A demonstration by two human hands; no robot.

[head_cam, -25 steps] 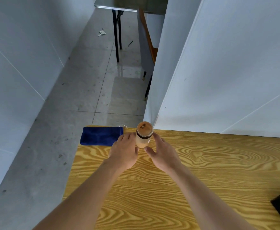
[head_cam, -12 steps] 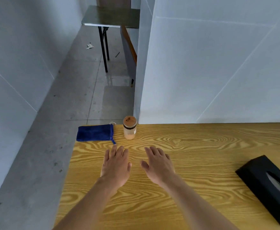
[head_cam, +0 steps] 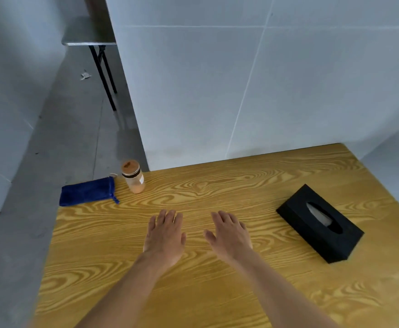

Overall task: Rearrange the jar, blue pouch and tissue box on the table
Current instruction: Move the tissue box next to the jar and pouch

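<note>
Your left hand (head_cam: 164, 235) and right hand (head_cam: 229, 234) sit side by side just below the middle of the frame, palms down over the wooden table (head_cam: 217, 292), a strip of bare wood between them. On both, the fingers are stretched out flat and loosely spread, and neither hand has hold of anything; whether the palms actually touch the wood you cannot tell from this angle. The jar (head_cam: 133, 176) stands upright at the table's far left corner, in the left-centre of the frame, with a cork-coloured lid, a dark band under it and pale orange contents at the bottom. Just beside it, to the left, the blue pouch (head_cam: 87, 192) lies flat along the table's far edge, its drawstring end toward the jar. The tissue box (head_cam: 319, 223) is black and lies at the right of the frame, set at an angle, a white tissue showing in its top slot, well apart from both hands.
</note>
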